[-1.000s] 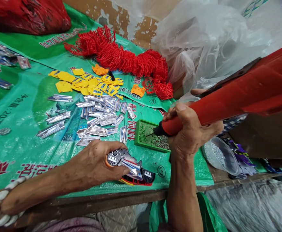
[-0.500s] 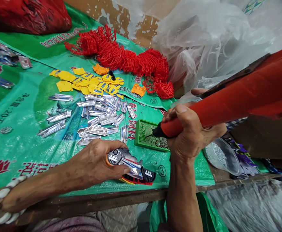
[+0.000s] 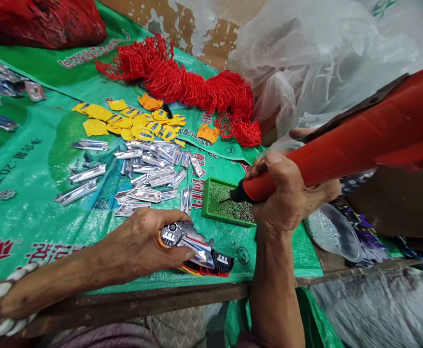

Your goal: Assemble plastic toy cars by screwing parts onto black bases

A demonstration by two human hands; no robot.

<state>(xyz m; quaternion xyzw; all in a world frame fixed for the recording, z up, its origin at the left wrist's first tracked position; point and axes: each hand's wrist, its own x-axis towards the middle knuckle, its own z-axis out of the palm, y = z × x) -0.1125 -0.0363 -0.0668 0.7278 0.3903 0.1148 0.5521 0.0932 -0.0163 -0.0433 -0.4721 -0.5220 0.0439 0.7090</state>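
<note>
Toy vehicle (image 3: 197,249) in your left hand (image 3: 148,237), red power screwdriver (image 3: 342,150) in your right hand (image 3: 287,198); bit over tray.
Nearest: your left fingers are closed around the toy vehicle, near the front edge of the green sheet (image 3: 52,222); your right hand grips the screwdriver by its nose. Next out, its bit (image 3: 225,200) points into the green tray (image 3: 226,219) of small screws (image 3: 242,211); contact with a screw: cannot tell. Change over the last second: almost none; bit and toy vehicle hold position, so the work appears to remain at the tray. Beyond: silver strips (image 3: 161,179), yellow panels (image 3: 99,113), red lattice pieces (image 3: 193,92).
</note>
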